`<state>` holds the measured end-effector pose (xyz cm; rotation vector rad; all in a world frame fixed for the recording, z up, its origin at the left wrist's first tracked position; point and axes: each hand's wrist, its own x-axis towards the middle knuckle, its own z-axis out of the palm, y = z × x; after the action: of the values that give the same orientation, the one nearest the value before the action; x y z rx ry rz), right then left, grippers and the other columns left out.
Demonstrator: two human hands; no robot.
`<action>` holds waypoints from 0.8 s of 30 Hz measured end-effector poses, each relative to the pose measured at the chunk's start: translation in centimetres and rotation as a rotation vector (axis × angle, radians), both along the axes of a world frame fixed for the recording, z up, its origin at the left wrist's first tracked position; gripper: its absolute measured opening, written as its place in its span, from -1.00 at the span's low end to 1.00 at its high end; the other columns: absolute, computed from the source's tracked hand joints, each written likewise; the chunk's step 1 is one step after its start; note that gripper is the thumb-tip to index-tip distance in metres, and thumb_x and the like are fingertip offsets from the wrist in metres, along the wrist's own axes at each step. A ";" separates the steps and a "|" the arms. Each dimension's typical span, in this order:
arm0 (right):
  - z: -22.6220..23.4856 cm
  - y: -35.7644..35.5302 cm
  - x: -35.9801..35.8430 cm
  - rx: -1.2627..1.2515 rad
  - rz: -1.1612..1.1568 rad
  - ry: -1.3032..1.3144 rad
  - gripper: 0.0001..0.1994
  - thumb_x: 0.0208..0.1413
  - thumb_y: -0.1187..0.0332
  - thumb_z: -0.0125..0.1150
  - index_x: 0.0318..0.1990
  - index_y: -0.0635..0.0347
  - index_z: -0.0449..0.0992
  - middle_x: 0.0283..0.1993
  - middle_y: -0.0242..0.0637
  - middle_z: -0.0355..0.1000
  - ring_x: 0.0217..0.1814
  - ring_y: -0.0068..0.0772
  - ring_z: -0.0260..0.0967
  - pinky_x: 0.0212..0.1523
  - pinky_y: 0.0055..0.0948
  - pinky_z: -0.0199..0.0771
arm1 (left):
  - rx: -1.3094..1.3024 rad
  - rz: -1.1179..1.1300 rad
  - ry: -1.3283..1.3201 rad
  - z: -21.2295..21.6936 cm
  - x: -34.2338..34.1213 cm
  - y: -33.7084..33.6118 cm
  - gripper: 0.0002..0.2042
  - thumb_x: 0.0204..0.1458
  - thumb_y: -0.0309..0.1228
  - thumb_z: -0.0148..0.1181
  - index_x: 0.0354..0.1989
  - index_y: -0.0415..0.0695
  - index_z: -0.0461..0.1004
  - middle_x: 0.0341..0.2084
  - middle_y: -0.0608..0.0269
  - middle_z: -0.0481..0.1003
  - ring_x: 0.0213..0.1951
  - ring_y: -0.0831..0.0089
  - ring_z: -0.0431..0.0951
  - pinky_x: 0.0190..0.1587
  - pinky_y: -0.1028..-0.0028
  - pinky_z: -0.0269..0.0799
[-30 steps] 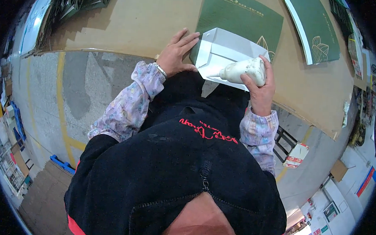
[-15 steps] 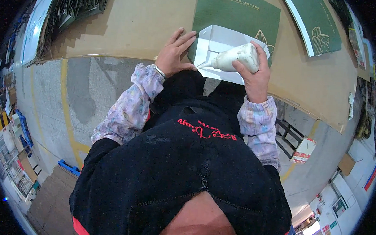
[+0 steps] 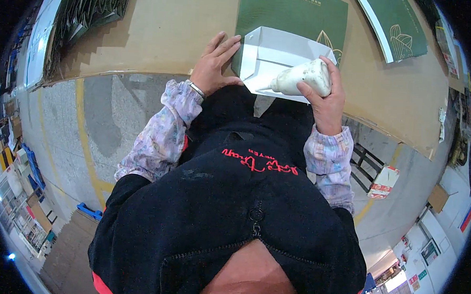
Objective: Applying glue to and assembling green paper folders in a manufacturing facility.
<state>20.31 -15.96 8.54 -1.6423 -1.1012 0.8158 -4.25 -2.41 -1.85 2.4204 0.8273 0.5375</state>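
Centrally, white glue bottle (image 3: 304, 76) over white box flap (image 3: 273, 54)

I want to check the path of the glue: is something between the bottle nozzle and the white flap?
Nothing visible. The right hand holds the squeeze bottle with its nozzle lying directly over the white flap. The left hand presses flat at the flap's left edge, away from the nozzle.

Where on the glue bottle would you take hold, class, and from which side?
Grip the wide body of the bottle, coming from its right end, as the right hand does. The bottle lies tilted, its narrow nozzle pointing left over the white flap, so the fat rear end gives the fullest grip. The left hand lies flat beside the flap.
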 end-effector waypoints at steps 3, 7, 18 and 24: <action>0.1 -0.2 0.1 -0.006 0.000 0.031 -0.31 -0.11 0.35 0.48 0.19 0.24 0.27 0.00 -0.19 0.36 0.02 -0.36 0.37 0.03 -0.39 0.43 | 0.002 -0.001 0.013 0.0 0.0 0.0 -0.08 -0.38 -0.13 0.50 0.26 -0.18 0.25 0.33 0.30 0.16 0.39 0.02 -0.04 0.38 0.20 0.02; 0.3 -0.6 0.3 -0.012 -0.008 0.017 -0.31 -0.11 0.37 0.48 0.20 0.23 0.27 0.01 -0.19 0.37 0.02 -0.37 0.38 0.03 -0.40 0.44 | -0.001 -0.006 0.005 0.0 0.0 0.1 -0.09 -0.37 -0.14 0.50 0.26 -0.19 0.25 0.33 0.30 0.16 0.38 0.02 -0.04 0.38 0.19 0.03; 0.6 -2.0 1.8 -0.034 -0.052 -0.019 -0.32 -0.11 0.37 0.48 0.19 0.23 0.28 0.00 -0.19 0.37 0.01 -0.38 0.38 0.03 -0.41 0.44 | -0.008 -0.013 -0.003 0.2 0.0 0.0 -0.10 -0.39 -0.17 0.51 0.24 -0.20 0.27 0.32 0.27 0.17 0.38 0.01 -0.03 0.38 0.18 0.03; 0.9 -3.1 3.0 -0.039 -0.108 -0.082 -0.35 -0.10 0.41 0.46 0.18 0.24 0.29 -0.03 -0.20 0.39 -0.01 -0.39 0.39 0.02 -0.42 0.44 | 0.003 -0.019 -0.022 0.1 0.0 0.1 -0.09 -0.40 -0.19 0.52 0.25 -0.18 0.27 0.33 0.26 0.17 0.37 -0.01 -0.01 0.37 0.17 0.04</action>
<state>23.34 -19.06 9.49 -1.7649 -1.0490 0.7098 -4.23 -2.27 -1.74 2.4180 0.7939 0.5576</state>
